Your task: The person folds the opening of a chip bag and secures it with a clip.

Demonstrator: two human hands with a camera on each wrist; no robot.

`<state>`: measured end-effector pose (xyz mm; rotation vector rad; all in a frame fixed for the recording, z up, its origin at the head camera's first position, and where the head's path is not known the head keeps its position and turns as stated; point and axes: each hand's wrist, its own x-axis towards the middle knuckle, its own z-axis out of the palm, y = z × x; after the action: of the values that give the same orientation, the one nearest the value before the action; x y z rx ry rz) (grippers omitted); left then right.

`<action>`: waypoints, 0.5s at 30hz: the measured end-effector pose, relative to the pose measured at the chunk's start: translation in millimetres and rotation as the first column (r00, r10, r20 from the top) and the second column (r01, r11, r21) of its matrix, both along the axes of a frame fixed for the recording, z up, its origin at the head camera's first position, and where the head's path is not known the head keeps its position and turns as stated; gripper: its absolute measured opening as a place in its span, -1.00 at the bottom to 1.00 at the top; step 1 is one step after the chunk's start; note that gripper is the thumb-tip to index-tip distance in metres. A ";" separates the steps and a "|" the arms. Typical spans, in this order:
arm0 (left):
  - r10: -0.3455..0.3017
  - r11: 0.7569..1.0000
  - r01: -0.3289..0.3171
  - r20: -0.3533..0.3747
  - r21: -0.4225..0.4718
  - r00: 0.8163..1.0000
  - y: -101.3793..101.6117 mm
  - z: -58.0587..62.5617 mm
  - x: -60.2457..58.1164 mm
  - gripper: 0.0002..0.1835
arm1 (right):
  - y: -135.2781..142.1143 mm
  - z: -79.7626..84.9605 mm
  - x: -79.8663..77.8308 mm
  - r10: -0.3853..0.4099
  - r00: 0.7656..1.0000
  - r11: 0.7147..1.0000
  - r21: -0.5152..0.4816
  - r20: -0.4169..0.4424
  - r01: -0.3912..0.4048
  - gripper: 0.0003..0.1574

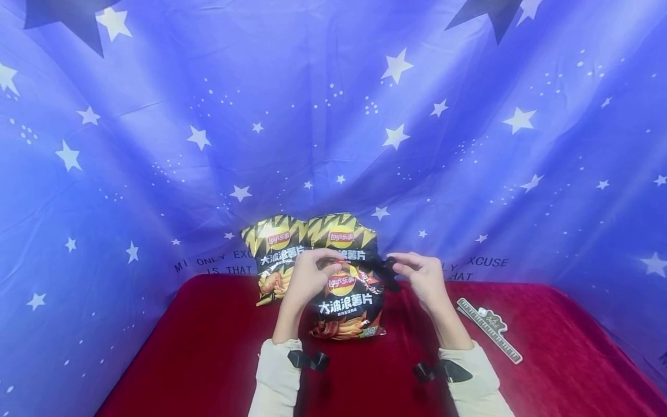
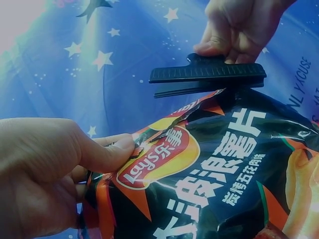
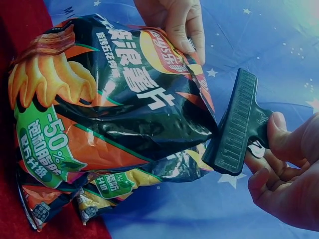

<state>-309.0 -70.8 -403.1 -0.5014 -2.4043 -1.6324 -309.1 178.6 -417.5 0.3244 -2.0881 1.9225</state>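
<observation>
An orange-and-black bag of Lay's potato chips (image 1: 346, 318) is held upright over the table's middle. My left hand (image 1: 308, 277) pinches its folded top edge at the left, thumb in front, beside the logo in the left wrist view. With thumb and fingers, my right hand (image 1: 426, 282) grips the handles of a black bag clip (image 3: 233, 127). The clip's long jaws stand slightly apart at the bag's top right corner, which overlaps them in the left wrist view.
Two yellow-and-black chip bags (image 1: 341, 227) (image 1: 271, 258) stand behind, side by side. A pale green-and-white clip (image 1: 490, 330) lies on the red tablecloth (image 1: 208, 347) at the right. A blue starry curtain (image 1: 312, 116) hangs along the back.
</observation>
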 end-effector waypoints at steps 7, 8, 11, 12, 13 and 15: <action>0.026 0.999 -0.027 -0.031 -0.036 0.999 0.2 -0.1 -0.9 -0.77 | -3.5 0.1 -0.8 0.009 1.000 1.000 0.006 0.002 -0.009 -0.66; 0.025 0.999 -0.026 -0.030 -0.038 0.999 0.1 -0.2 -1.0 -0.77 | -3.7 0.2 -0.5 0.010 1.000 1.000 0.006 0.003 -0.010 -0.66; 0.013 0.999 -0.014 -0.028 -0.039 1.000 -0.4 -0.4 -0.9 -0.76 | -4.8 0.8 0.7 0.011 1.000 1.000 0.005 0.003 -0.011 -0.66; 0.006 0.999 -0.007 -0.028 -0.040 1.000 -0.6 -0.3 -0.9 -0.75 | -5.1 1.1 1.2 0.012 1.000 1.000 0.003 0.002 -0.012 -0.66; -0.001 0.999 0.000 -0.028 -0.039 1.000 -0.7 -0.3 -0.8 -0.75 | -5.6 1.5 1.7 0.013 1.000 1.000 0.002 0.001 -0.013 -0.66; -0.011 0.999 0.011 -0.022 -0.035 1.000 -0.9 0.2 -0.5 -0.74 | -6.4 2.4 2.5 0.014 1.000 1.000 0.004 -0.003 -0.014 -0.66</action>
<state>-309.6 -71.7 -403.0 -0.5367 -2.4222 -1.5832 -306.6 172.1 -415.1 0.3430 -2.0936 1.9251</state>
